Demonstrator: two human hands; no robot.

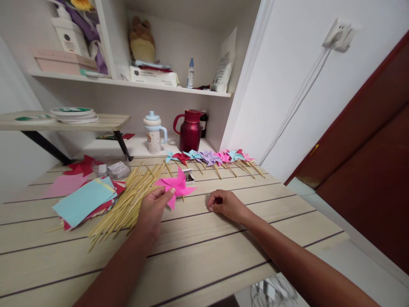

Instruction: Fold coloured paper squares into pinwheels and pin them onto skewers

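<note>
My left hand (155,207) pinches a bright pink paper pinwheel (179,184) between thumb and fingers, above the table. Just left of it lies a loose pile of thin wooden sticks (123,204). A small opened white box (191,181) with dark contents stands partly behind the pinwheel. My right hand (225,204) rests on the table to the right, its thumb and fingertips pressed together; whatever is between them is too small to make out. Behind both hands lies a row of finished pinwheels on sticks (209,157), in blue, red, purple and pink.
Light blue paper sheets (87,200) lie on red ones at the left, near a red paper pinwheel shape (83,165) and clear plastic boxes (118,169). A pale blue-lidded cup (154,134) and a dark red jug (191,132) stand behind. A raised wooden shelf (108,122) carries white discs.
</note>
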